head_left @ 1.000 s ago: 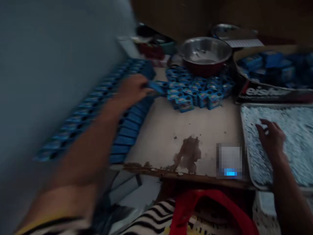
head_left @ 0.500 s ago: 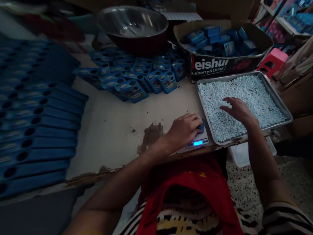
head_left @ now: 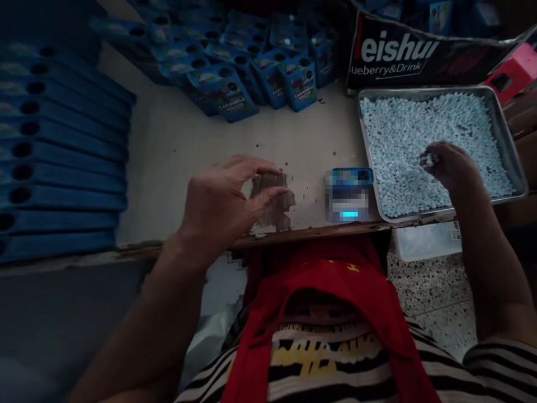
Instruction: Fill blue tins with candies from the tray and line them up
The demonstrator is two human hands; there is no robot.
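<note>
My left hand (head_left: 222, 196) hovers above the table near its front edge, thumb and fingers apart, holding nothing. To its right a small digital scale (head_left: 349, 208) with a lit blue display stands at the table edge. A blue packet (head_left: 350, 176) lies on top of the scale; part of both is blurred into blocks. My right hand (head_left: 455, 168) is over the metal tray (head_left: 369, 162), with its fingers closed around some small pale blue and white candies (head_left: 430, 159). Many more of these candies (head_left: 406, 134) cover the tray's bottom.
Rows of blue printed packets (head_left: 229, 92) stand at the back of the table (head_left: 168, 184). Long stacks of blue cartons (head_left: 62, 168) fill the left side. A black cardboard box (head_left: 394, 56) holding blue packets stands behind the tray. A clear plastic tub (head_left: 428, 240) sits below the edge.
My left hand has left the blue packet on the scale and moved left, opening. My right hand has closed on candies in the tray. The view has tilted down.
</note>
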